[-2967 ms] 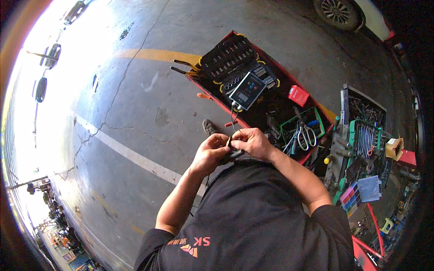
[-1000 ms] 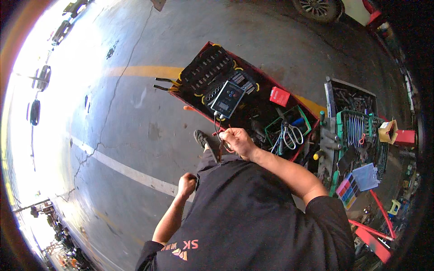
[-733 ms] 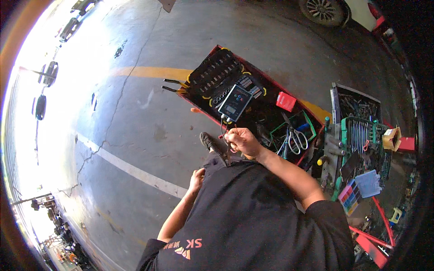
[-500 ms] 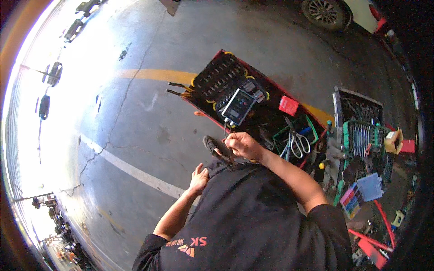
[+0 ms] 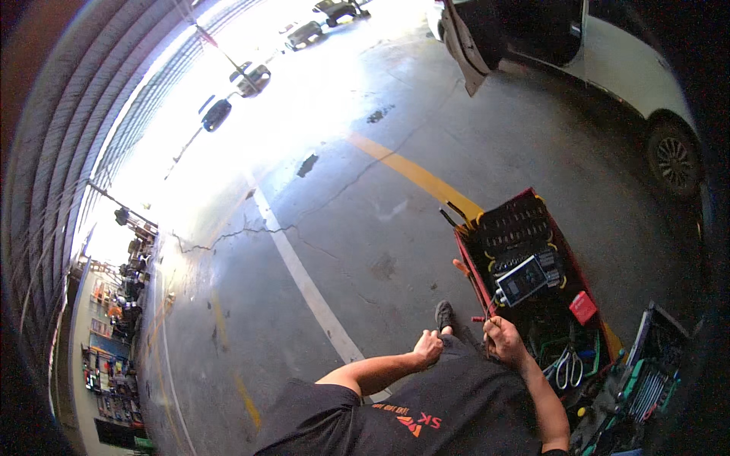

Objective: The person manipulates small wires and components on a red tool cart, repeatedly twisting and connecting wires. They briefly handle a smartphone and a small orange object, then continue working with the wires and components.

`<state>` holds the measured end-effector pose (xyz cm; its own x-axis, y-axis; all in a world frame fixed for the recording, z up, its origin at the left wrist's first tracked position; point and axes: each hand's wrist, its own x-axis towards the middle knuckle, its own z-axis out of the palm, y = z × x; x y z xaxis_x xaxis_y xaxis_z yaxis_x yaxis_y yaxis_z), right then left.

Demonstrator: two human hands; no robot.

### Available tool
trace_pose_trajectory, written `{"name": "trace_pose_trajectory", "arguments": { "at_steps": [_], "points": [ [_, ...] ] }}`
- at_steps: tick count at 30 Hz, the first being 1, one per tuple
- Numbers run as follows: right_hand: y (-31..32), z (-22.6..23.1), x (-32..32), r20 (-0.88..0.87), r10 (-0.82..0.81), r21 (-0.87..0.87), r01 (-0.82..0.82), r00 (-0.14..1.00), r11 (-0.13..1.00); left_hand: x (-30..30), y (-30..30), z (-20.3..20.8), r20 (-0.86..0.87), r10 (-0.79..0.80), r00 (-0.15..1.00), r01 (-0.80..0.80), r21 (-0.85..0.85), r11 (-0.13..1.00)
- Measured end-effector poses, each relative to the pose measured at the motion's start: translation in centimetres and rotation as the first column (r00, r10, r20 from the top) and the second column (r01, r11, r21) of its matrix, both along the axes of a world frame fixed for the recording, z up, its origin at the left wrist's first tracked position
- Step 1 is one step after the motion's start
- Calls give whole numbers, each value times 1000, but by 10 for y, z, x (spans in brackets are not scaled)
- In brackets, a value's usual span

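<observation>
My right hand (image 5: pixel 504 340) is closed in a pinch on a thin cable, just below a small box-shaped electronic device (image 5: pixel 522 281) with a dark front panel. A short red piece (image 5: pixel 477 319), too small to name, sticks out beside its fingertips. The device rests on an open socket case (image 5: pixel 513 228) with black inserts, lying in a red tool cart (image 5: pixel 473 267). To the left, my left hand (image 5: pixel 428 347) is curled closed beside my knee. Whatever it may hold is hidden by the fingers.
A red box (image 5: pixel 583 307) and scissors (image 5: pixel 569 369) with pale handles lie in the cart. More tools (image 5: pixel 652 387) sit at the lower right. A white car (image 5: pixel 639 76) with an open door stands at the upper right. Painted lines cross the grey floor (image 5: pixel 357 251).
The view has swung to the left, so the cart appears further right and lower. My left hand has gone from loosely spread to curled. My right hand still pinches the cable.
</observation>
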<state>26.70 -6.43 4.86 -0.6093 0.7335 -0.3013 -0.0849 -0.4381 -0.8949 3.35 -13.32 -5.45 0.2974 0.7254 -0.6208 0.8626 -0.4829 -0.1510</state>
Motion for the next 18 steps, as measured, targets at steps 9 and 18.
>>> {"name": "trace_pose_trajectory", "arguments": {
  "at_steps": [9,18],
  "points": [
    [-2,-21,0,-86,8,-46,-12,996,999,-16,-21,-14,107,97,989,-101,24,995],
    [-3,-27,12,-93,-6,4,7,996,1000,-36,-45,-36,773,628,95,-118,-617,778]
  ]
}}
